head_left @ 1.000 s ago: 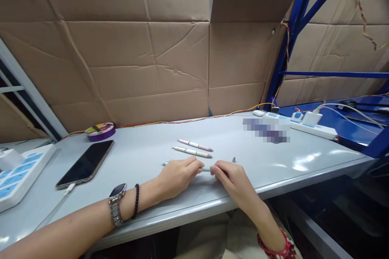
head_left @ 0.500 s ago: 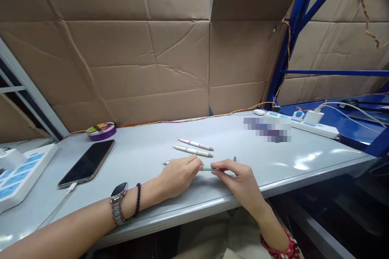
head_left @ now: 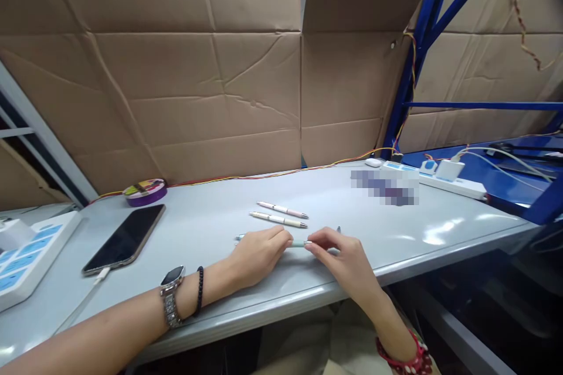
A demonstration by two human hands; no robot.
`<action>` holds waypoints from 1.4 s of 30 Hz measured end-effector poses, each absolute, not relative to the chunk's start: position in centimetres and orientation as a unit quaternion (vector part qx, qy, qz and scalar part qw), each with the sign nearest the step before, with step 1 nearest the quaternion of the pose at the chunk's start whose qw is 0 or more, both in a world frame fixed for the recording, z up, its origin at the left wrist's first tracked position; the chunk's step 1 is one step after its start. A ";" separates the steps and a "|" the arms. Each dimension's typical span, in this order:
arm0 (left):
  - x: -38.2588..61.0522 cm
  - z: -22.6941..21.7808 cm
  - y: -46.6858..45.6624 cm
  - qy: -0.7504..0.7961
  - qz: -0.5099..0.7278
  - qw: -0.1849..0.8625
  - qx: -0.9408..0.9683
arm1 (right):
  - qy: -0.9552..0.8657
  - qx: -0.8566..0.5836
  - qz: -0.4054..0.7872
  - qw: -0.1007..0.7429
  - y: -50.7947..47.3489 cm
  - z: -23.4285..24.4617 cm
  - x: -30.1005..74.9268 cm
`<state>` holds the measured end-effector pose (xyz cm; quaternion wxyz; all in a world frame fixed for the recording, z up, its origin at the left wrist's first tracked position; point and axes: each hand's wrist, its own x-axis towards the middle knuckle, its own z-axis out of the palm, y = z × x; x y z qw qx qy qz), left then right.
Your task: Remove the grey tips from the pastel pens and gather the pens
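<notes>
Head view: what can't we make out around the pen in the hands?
- Green pen: mostly covered by the left hand and right hand; only a short stretch shows between them, plus tips poking out past each hand.
- Patch on the table near the power strip: blurred, contents unreadable.
- Left power strip: cut off by the frame edge.
- Print on the two lying pens: too small.

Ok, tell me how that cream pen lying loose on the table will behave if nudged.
The cream pen is slim and round, so it would probably roll on the smooth, glossy table. It looks rigid and likely light. It could knock the pink pen just behind it.
</notes>
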<state>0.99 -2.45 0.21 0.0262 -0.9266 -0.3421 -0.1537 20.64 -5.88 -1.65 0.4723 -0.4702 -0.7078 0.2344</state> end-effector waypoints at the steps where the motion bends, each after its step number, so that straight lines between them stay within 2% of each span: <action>1: 1.0 0.3 -2.4 -0.343 -0.156 0.026 -0.926 | -0.698 -0.469 0.244 0.483 -5.9 -1.6 20.7; 5: 0.9 0.4 -2.5 -0.344 -0.156 0.040 -0.925 | -0.710 -0.447 0.251 0.482 -6.0 -1.4 20.9; 11: 0.9 0.3 -2.7 -0.340 -0.161 0.084 -0.923 | -0.771 -0.370 0.195 0.480 -6.3 -1.6 20.7; 18: 1.0 0.2 -2.7 -0.332 -0.197 0.105 -0.916 | -0.788 -0.314 0.173 0.500 -6.3 -1.9 20.7; 21: 0.9 0.5 -2.6 -0.329 -0.220 0.090 -0.914 | -0.764 -0.304 0.180 0.540 -6.2 -2.1 20.8; 25: 0.1 1.1 -1.8 -0.333 -0.267 0.058 -0.903 | -0.668 -0.354 0.196 0.625 -6.2 -2.6 21.4; 30: -0.8 1.4 -0.6 -0.316 -0.325 0.003 -0.892 | -0.594 -0.461 0.123 0.648 -5.7 -2.7 22.9; 33: -1.0 1.5 -0.3 -0.332 -0.353 -0.025 -0.874 | -0.602 -0.506 0.005 0.618 -5.1 -2.5 24.7; 35: -1.1 1.6 -0.2 -0.359 -0.353 -0.043 -0.863 | -0.625 -0.538 -0.030 0.565 -4.5 -2.4 26.0; 38: -1.2 1.7 0.1 -0.362 -0.340 -0.063 -0.866 | -0.663 -0.580 0.014 0.473 -3.9 -2.6 27.3; 42: -1.3 1.7 0.8 -0.330 -0.277 -0.039 -0.902 | -0.687 -0.612 0.081 0.384 -3.5 -2.9 27.5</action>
